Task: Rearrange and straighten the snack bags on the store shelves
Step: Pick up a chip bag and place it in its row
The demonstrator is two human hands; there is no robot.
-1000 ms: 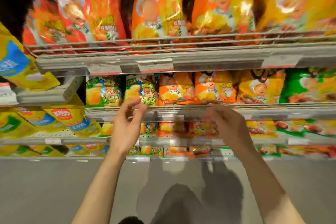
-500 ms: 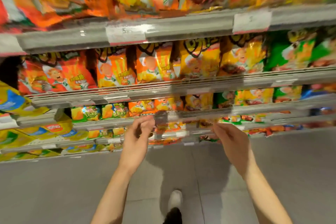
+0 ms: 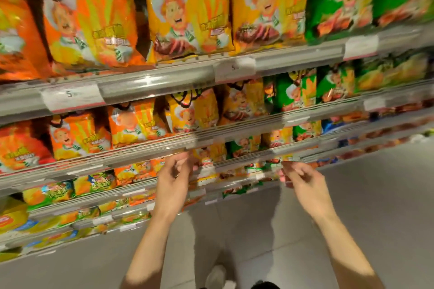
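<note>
Against a second before, the view had climbed the shelf rail [image 3: 234,142], below which the left hand [image 3: 175,177] and right hand [image 3: 303,179] hung loosely curled and grasping nothing, so no bag was being straightened yet.

Glossy, crinkled plastic snack bags [image 3: 187,16] catch the light. Shelf edges [image 3: 155,84] are smooth, shiny clear plastic over metal. Paper price labels [image 3: 70,97]. Matt grey floor [image 3: 375,195].

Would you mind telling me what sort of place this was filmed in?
Most likely a shop's snack aisle: tiered metal shelves packed with rows of orange snack bags and green snack bags, with price labels clipped to the shelf edges.
</note>
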